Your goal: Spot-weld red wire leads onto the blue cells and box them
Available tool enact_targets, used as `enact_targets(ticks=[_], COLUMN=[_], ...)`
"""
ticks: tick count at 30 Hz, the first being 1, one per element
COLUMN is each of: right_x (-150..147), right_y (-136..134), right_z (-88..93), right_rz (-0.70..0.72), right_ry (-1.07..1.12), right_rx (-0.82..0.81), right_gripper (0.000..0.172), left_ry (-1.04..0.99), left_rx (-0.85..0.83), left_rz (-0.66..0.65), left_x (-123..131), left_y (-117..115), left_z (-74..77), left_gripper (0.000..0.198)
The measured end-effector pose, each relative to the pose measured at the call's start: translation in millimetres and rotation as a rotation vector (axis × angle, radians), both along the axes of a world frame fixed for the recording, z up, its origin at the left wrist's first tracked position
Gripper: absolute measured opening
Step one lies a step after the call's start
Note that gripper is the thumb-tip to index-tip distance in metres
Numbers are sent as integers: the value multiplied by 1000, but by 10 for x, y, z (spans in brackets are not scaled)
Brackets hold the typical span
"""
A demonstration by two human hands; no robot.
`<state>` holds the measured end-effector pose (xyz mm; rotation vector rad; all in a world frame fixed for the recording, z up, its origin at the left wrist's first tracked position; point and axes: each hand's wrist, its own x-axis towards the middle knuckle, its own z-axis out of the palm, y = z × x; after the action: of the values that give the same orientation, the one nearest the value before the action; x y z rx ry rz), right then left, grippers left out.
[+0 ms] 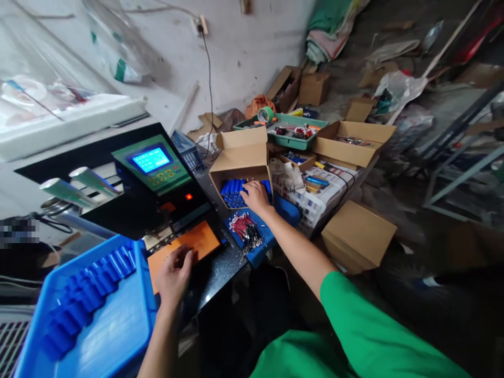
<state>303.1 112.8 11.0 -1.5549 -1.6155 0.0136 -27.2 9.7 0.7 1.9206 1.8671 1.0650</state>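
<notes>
My right hand (256,196) is over an open cardboard box (244,152) packed with blue cylindrical battery cells (233,195). Its fingers are apart and touch or hover just above the cells; which of the two I cannot tell. My left hand (174,274) rests at an orange board (205,240) in front of a machine with a lit blue screen (150,159). The left fingers are bent, the thumb stands apart, and nothing shows between them. Between the hands, a bundle of red and black wires (248,231) with white connectors lies on a blue surface.
A blue tray (114,336) at the lower left holds rows of blue cells. Beyond the box stand a green tray (293,140) with wires and tape, and an open carton (354,144). Another cardboard box (358,236) is at the right. Two metallic tubes (66,191) jut out left.
</notes>
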Motion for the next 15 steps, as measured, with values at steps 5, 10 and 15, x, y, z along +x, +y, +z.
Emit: enact_targets(ticks=[5, 10, 15], right_x=[-34, -54, -62], right_y=[18, -360, -1204], right_z=[-6, -101, -493], right_rz=[2, 61, 127], right_ry=[60, 150, 208], right_rx=[76, 340, 354], right_gripper=[24, 27, 27], left_ry=[-14, -7, -55], left_rx=[-2, 7, -12], left_rz=[-1, -17, -79], left_x=[2, -2, 47], left_y=[-7, -38, -36], left_z=[-1, 19, 27], left_gripper=[53, 51, 46])
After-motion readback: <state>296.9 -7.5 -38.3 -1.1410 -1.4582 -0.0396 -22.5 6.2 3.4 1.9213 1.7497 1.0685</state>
